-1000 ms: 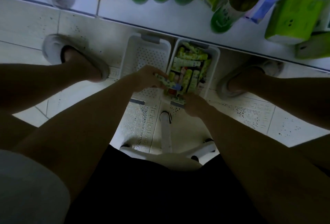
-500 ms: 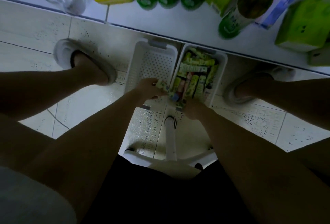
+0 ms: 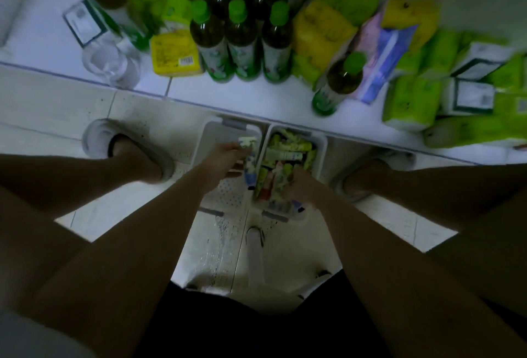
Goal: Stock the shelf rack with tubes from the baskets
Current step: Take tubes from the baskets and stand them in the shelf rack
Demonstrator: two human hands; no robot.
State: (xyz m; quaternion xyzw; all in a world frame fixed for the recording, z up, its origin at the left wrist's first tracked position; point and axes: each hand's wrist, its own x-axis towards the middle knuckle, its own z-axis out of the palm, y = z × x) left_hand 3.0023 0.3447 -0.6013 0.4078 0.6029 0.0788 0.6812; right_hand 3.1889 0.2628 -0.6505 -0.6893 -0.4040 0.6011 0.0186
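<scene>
My left hand (image 3: 228, 158) grips a small bunch of tubes (image 3: 248, 158) above the left basket (image 3: 211, 135), whose perforated floor shows bare. My right hand (image 3: 302, 189) reaches into the right basket (image 3: 320, 143), fingers down among the packed tubes there; its grip I cannot tell. Both baskets sit side by side on the tiled floor (image 3: 57, 106), against the shelf (image 3: 256, 98) carrying green-capped bottles (image 3: 239, 44).

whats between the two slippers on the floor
In the head view, two white baskets lie side by side between the left slipper and right slipper: the nearly empty basket and the tube-filled basket.
</scene>
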